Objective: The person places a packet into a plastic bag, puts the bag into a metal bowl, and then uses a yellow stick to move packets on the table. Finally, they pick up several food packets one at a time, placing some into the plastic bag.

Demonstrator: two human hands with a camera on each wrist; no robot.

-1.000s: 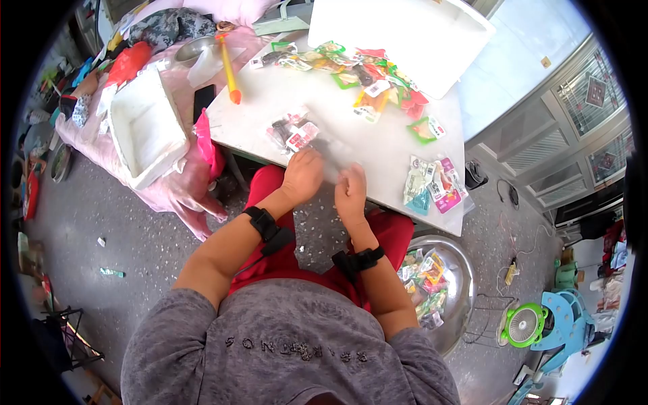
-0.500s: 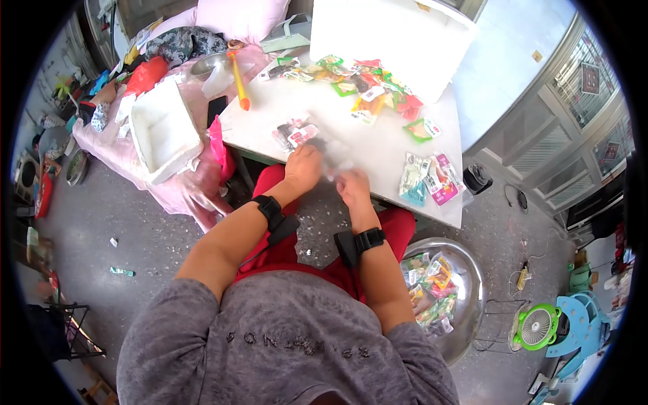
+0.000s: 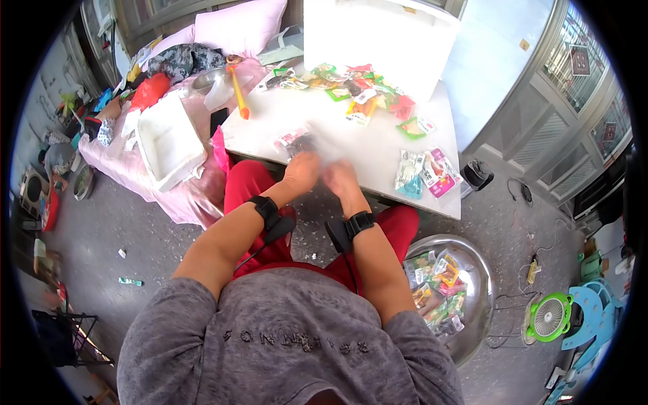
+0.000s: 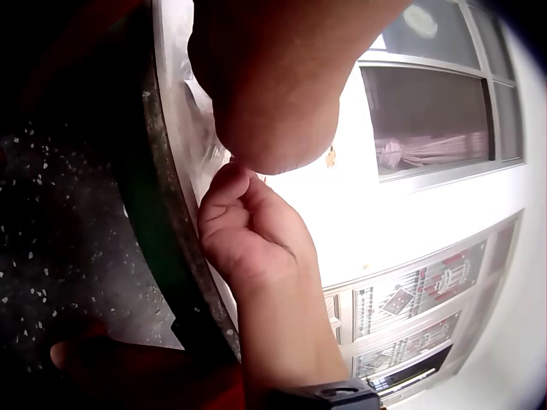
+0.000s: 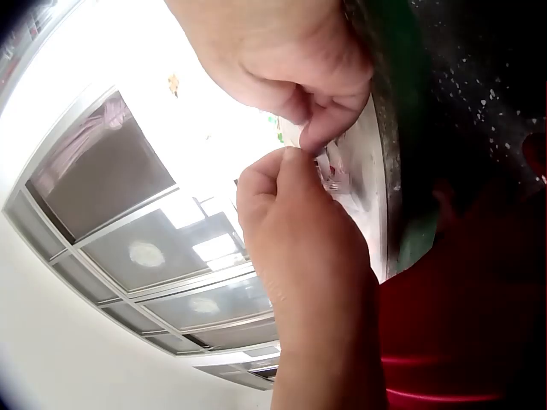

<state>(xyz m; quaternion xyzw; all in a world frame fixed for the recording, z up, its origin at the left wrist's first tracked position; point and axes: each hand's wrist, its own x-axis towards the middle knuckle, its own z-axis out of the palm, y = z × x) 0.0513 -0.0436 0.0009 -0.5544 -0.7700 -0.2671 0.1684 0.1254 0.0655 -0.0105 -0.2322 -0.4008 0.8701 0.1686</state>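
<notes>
Fingers curled, the left hand and right hand nearly meet at the table; what they pinch, I cannot tell. Small packets lie at eleven o'clock, larger ones at three, a heap at one. Packets also fill part of the basin at four: partway, I judge.
</notes>
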